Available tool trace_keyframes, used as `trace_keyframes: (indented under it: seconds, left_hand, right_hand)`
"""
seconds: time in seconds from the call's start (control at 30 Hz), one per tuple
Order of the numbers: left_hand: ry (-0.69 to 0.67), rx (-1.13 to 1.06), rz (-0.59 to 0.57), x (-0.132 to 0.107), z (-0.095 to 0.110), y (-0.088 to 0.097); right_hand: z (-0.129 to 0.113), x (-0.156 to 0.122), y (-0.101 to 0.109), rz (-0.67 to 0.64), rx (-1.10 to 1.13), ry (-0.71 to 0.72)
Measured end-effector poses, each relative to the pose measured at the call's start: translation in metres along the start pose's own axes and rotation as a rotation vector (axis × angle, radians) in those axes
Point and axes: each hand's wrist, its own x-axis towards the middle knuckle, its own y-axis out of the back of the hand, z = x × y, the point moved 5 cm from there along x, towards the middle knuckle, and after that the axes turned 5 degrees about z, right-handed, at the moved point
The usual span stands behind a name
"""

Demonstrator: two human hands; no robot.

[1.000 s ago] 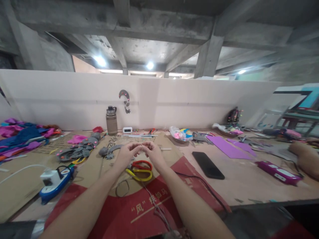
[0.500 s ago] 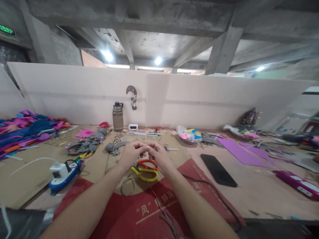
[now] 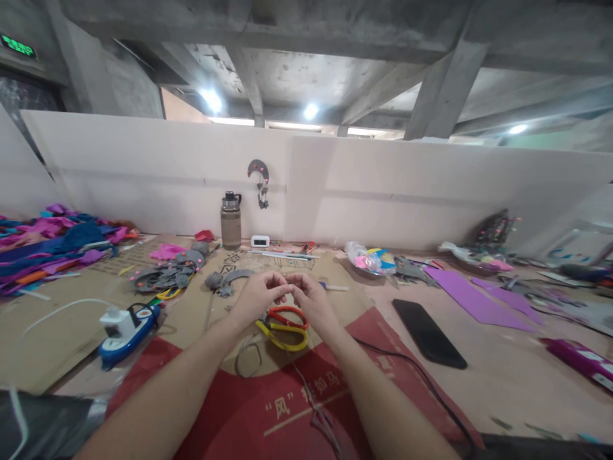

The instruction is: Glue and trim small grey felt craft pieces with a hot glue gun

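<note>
My left hand (image 3: 263, 295) and my right hand (image 3: 309, 299) meet fingertip to fingertip over the cardboard, both closed in a pinch. Whatever sits between the fingertips is too small to name. Just below them lie scissors with red and yellow handles (image 3: 282, 337), their blades partly hidden by my left hand. A thin grey cord (image 3: 306, 383) trails from near the scissors down across the red printed cardboard (image 3: 239, 409), and a loop of it lies to the left. Left of my left hand are a grey felt ball and curved grey felt pieces (image 3: 235, 277).
A blue power strip (image 3: 127, 335) with a white plug lies left. Behind stand a bottle (image 3: 230, 220) and a small white clock (image 3: 260, 241). To the right are a black phone (image 3: 428, 333), purple felt sheets (image 3: 472, 297) and a magenta device (image 3: 582, 363). Coloured fabric (image 3: 62, 246) is heaped far left.
The view has shifted slightly, so everything sits a little further right. My hands stay together, with the fingertips slightly rearranged.
</note>
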Motion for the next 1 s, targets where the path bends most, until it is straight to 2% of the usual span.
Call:
trace_keyframes:
  seconds: [0.2, 0.3, 0.37, 0.47, 0.6, 0.67, 0.77, 0.87, 0.93, 1.0]
  left_hand:
    - [-0.020, 0.102, -0.045, 0.003, -0.005, -0.003]
    - [-0.027, 0.041, -0.059, 0.001, -0.004, -0.005]
    - [-0.018, -0.084, -0.078, -0.003, -0.002, -0.008]
    - [0.049, -0.416, -0.169, -0.012, 0.000, -0.018]
    - [0.151, -0.784, -0.227, -0.015, 0.004, -0.021]
    - [0.153, -0.919, -0.146, -0.008, 0.006, -0.008]
    - [0.095, -1.064, 0.109, 0.007, 0.008, 0.028]
    - [0.017, -1.118, 0.261, 0.015, 0.014, 0.061]
    - [-0.026, -1.145, 0.301, 0.014, 0.019, 0.072]
    - [-0.047, -1.108, 0.279, 0.011, 0.023, 0.070]
  right_hand:
    - [0.003, -0.002, 0.002, 0.038, -0.129, 0.070]
    - [-0.002, -0.006, -0.001, 0.042, -0.059, 0.066]
    - [-0.008, -0.011, -0.003, 0.045, 0.038, 0.023]
    - [-0.020, -0.023, -0.005, 0.049, 0.188, -0.063]
    - [-0.030, -0.036, -0.003, 0.062, 0.351, -0.165]
    - [-0.030, -0.040, 0.000, 0.089, 0.431, -0.230]
    - [-0.032, -0.041, 0.006, 0.142, 0.507, -0.295]
    - [-0.041, -0.042, 0.010, 0.163, 0.535, -0.294]
    - [-0.048, -0.043, 0.011, 0.164, 0.557, -0.279]
    - [-0.052, -0.043, 0.012, 0.171, 0.580, -0.248]
